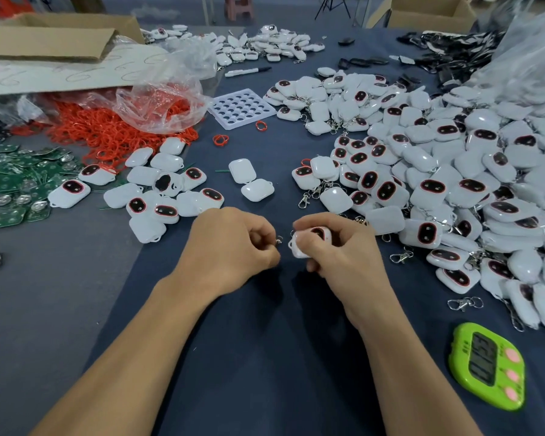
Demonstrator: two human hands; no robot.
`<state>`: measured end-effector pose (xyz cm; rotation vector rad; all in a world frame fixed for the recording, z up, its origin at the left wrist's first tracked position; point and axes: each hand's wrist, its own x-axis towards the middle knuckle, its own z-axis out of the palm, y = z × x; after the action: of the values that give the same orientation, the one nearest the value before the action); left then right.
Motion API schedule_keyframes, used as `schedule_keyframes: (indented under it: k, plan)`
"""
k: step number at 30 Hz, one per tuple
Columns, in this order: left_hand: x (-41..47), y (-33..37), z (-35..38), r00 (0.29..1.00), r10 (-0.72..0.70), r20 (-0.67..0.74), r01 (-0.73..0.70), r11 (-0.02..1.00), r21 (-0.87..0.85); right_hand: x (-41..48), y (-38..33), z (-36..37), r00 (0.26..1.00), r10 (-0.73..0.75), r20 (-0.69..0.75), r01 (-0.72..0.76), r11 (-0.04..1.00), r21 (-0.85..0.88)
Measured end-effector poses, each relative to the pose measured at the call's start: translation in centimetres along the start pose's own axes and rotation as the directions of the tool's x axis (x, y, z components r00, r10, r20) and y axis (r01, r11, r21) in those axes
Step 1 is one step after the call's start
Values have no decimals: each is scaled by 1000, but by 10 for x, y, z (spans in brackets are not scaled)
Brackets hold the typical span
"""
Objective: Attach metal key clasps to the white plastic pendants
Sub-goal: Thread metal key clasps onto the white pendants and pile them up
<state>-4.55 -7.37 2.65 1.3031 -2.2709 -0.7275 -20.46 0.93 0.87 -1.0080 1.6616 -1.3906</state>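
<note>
Clasp mostly hidden inside left hand.

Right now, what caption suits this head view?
Left hand pinches a metal clasp beside the white pendant held in the right hand.

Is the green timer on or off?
On: the green timer shows dark digits on its screen.

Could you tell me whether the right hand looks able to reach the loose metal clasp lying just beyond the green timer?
Probably yes: the clasp lies alone on bare cloth, nothing over it or between. However, the right hand is holding a white pendant, so it would have to free some fingers first.
</note>
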Motion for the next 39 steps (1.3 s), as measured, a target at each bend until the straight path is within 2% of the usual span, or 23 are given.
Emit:
schedule_keyframes:
  k: [2,6,13,18,21,23,25,26,28,30,33,39]
  plan:
    - [0,3,3,1000,22,5,-22,998,53,0,3,0,999,-30,21,32,997,-66]
    - [-2,6,7,997,30,74,-31,999,24,0,8,0,994,-87,-59,76,983,-169]
    - [-4,8,10,991,32,127,-36,999,25,2,8,-6,995,-93,-39,86,983,-163]
    - [-6,9,12,988,102,113,-114,988,105,2,10,-5,992,-123,-30,113,969,-221]
    - [-3,9,7,997,76,27,-79,987,143,3,11,-6,991,-98,-92,83,984,-159]
    - [-1,5,0,990,35,-135,-17,991,135,5,10,-7,990,-62,-128,50,994,-92]
    - [2,-2,-7,951,17,-308,28,990,141,5,10,-8,990,-47,-135,37,997,-74]
    - [3,-5,-8,939,14,-344,47,985,168,5,10,-7,990,-49,-132,39,996,-81]
    - [4,-7,-5,957,14,-288,67,960,270,4,10,-5,990,-56,-126,44,994,-100]
    - [3,-1,4,994,-9,-105,44,940,338,4,9,-4,990,-58,-128,43,993,-114]
    - [3,6,14,997,2,76,-20,970,241,5,11,-6,988,-69,-141,48,988,-145]
    - [6,2,12,984,16,177,-19,1000,20,3,11,-6,993,-90,-73,73,975,-211]
